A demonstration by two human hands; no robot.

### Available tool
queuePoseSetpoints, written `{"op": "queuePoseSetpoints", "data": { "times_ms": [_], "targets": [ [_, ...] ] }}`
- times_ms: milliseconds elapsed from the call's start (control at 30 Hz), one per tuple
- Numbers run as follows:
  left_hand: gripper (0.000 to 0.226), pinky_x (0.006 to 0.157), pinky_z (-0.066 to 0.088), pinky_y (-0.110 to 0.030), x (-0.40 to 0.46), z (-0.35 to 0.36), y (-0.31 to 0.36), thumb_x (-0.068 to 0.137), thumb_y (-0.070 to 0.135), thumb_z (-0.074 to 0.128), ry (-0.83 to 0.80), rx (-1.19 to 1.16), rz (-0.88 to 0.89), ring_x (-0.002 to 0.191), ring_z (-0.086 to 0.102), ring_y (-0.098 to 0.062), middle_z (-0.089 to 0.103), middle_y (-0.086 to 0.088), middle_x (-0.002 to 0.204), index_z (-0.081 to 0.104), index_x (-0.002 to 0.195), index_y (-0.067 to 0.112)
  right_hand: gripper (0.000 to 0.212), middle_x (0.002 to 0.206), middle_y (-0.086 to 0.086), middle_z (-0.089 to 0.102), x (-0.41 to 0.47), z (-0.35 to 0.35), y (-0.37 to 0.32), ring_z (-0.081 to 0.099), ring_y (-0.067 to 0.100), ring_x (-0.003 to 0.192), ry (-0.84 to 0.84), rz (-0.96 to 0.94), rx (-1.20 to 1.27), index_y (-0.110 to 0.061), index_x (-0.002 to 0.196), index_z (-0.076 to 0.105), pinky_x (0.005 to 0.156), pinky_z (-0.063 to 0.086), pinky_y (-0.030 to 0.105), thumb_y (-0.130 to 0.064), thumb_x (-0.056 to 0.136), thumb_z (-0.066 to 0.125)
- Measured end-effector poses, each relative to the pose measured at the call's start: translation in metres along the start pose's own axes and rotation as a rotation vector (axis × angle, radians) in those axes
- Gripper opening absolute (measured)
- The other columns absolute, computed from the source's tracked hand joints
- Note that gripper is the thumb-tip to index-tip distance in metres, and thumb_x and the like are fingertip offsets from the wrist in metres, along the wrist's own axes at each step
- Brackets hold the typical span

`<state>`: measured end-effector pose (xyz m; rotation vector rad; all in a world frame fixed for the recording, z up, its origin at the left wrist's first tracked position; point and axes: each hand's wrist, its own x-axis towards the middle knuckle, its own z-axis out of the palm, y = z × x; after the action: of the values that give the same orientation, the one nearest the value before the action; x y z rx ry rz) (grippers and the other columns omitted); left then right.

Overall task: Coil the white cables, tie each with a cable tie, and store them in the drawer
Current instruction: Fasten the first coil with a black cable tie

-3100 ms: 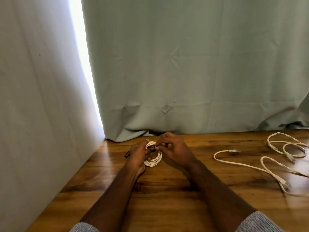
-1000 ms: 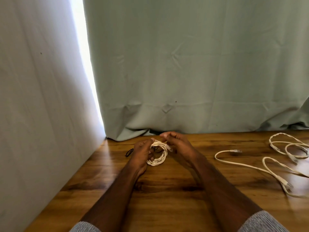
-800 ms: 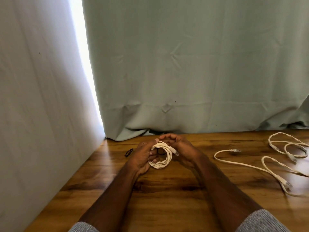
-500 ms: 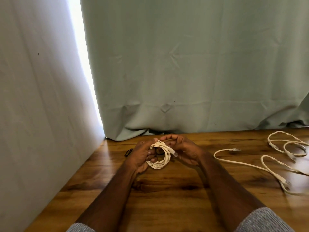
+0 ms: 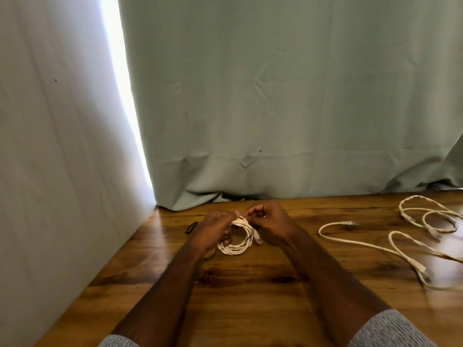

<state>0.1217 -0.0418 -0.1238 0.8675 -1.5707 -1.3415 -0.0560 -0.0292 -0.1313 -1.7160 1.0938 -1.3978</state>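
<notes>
Two forearms in grey sleeves (image 5: 390, 329) are reaching forward over a wooden worktop (image 5: 250, 309). The left hand (image 5: 213, 230) is gripping a coiled white cable (image 5: 236, 242), its ring tilted up off the wood, one plug hanging at its right. The right hand (image 5: 271, 221) is pinching the coil's top. Loose white cables (image 5: 390, 242) are sprawling well apart to the right. A small black tie (image 5: 191, 227) is lying left, before a green curtain (image 5: 275, 96).

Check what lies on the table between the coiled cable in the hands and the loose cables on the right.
Only the right hand and bare wooden table, in the head view.
</notes>
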Motion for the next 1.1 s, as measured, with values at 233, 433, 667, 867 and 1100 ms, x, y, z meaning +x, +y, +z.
{"op": "queuePoseSetpoints", "data": {
  "times_ms": [233, 433, 667, 867, 1100],
  "targets": [
    [0.045, 0.044, 0.035, -0.027, 0.000, 0.005, 0.008, 0.095, 0.018, 0.058, 0.055, 0.381, 0.116, 0.039, 0.039, -0.014, 0.044, -0.001, 0.048, 0.057, 0.051, 0.022, 0.012, 0.085, -0.008, 0.071, 0.005, -0.007, -0.012, 0.065, 0.000, 0.074, 0.016, -0.313, -0.499, -0.013, 0.095, 0.079, 0.069, 0.049, 0.015, -0.011, 0.087, 0.070],
    [0.049, 0.042, 0.033, -0.023, 0.002, 0.006, 0.010, 0.096, 0.013, 0.057, 0.029, 0.436, 0.141, 0.038, 0.038, -0.008, 0.045, 0.003, 0.046, 0.056, 0.048, 0.021, 0.004, 0.080, -0.009, 0.057, 0.004, -0.008, -0.011, 0.055, 0.003, 0.072, 0.046, -0.374, -0.553, -0.016, 0.084, 0.074, 0.064, 0.043, 0.018, -0.015, 0.082, 0.070],
    [0.011, 0.042, 0.026, -0.021, 0.004, -0.005, 0.000, 0.098, 0.013, 0.056, 0.150, -0.067, -0.120, 0.038, 0.030, -0.009, 0.034, 0.001, 0.048, 0.059, 0.091, 0.004, 0.031, 0.096, 0.006, 0.075, -0.002, -0.016, -0.016, 0.061, 0.015, 0.080, 0.254, 0.020, 0.190, -0.017, 0.104, 0.073, 0.067, 0.042, 0.031, -0.033, 0.098, 0.047],
    [0.022, 0.039, 0.027, -0.019, 0.004, -0.001, 0.002, 0.098, 0.013, 0.054, 0.089, -0.215, -0.131, 0.035, 0.027, -0.008, 0.029, 0.002, 0.045, 0.056, 0.077, 0.006, 0.014, 0.096, 0.009, 0.076, -0.002, -0.005, 0.003, 0.068, 0.022, 0.086, -0.055, 0.274, 0.156, -0.014, 0.097, 0.077, 0.073, 0.052, 0.034, -0.009, 0.093, 0.064],
    [0.023, 0.038, 0.028, -0.021, 0.003, 0.015, 0.000, 0.094, 0.012, 0.059, 0.095, -0.129, -0.168, 0.035, 0.034, -0.006, 0.042, 0.005, 0.043, 0.048, 0.111, 0.000, 0.012, 0.071, -0.004, 0.074, 0.000, 0.008, -0.018, 0.065, 0.001, 0.061, 0.036, 0.041, 0.152, -0.001, 0.100, 0.074, 0.054, 0.048, 0.014, -0.002, 0.090, 0.068]
  ]
}}
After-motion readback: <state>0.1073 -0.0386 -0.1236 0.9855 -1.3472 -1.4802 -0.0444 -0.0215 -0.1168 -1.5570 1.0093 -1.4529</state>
